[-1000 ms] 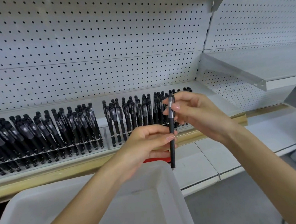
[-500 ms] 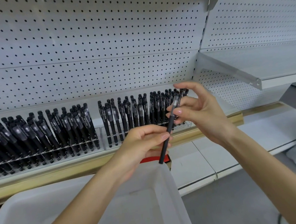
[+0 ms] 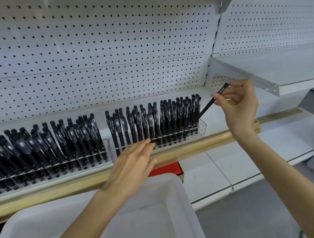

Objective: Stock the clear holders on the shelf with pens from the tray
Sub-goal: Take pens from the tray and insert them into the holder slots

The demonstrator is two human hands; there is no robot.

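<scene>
Pen (image 3: 207, 107): one, black, tilted, tip down at the right end of the holder (image 3: 203, 127), which stands along the front edge of the shelf (image 3: 215, 113).
Right hand (image 3: 237, 103): thumb and fingertips pinched on the pen's upper barrel.
Left hand (image 3: 133, 161): fingers straight, touching the holder's front, gripping nothing.
Tray (image 3: 177, 184): below the shelf's front edge.
Handling: bring the pen upright over a free slot, then lower it with the holder braced.

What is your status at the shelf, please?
Right hand pinches slim black pen, tip at clear acrylic holder, right end. Left hand open at holder front. Nothing blocking.
</scene>
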